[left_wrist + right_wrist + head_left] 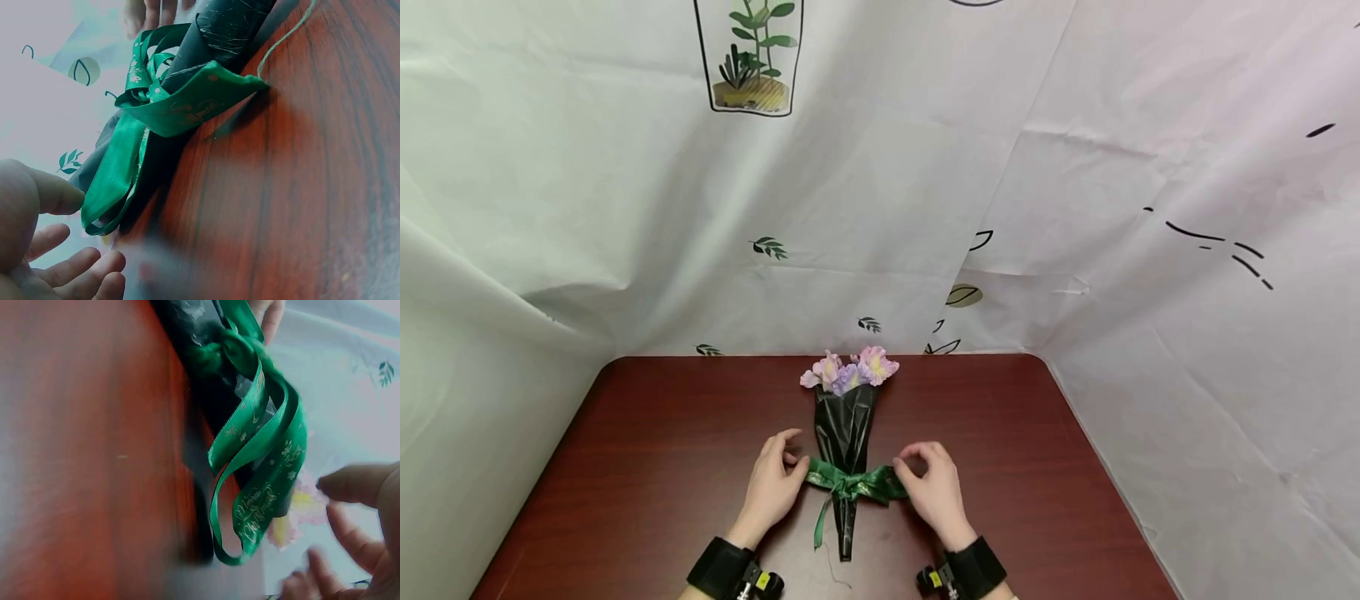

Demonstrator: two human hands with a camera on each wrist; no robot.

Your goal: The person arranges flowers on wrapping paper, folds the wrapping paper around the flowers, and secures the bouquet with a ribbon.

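A small bouquet lies on the table, its pink and purple flowers [874,365] pointing to the back and its stem wrapped in black paper [842,425]. Around the wrap is tied a green ribbon [844,483] in a bow; gold "Christmas" lettering shows on one loop [253,515] in the right wrist view. My left hand [772,483] is beside the left loop, thumb tip at the loop's edge and fingers spread apart. On the other side my right hand [936,490] is beside the right loop, thumb and fingers apart from the ribbon in the right wrist view.
The dark red wooden table [1000,417] has rounded back corners. A loose thread [837,575] trails near the stem's lower end. White printed cloth [865,167] hangs behind the table and along both sides.
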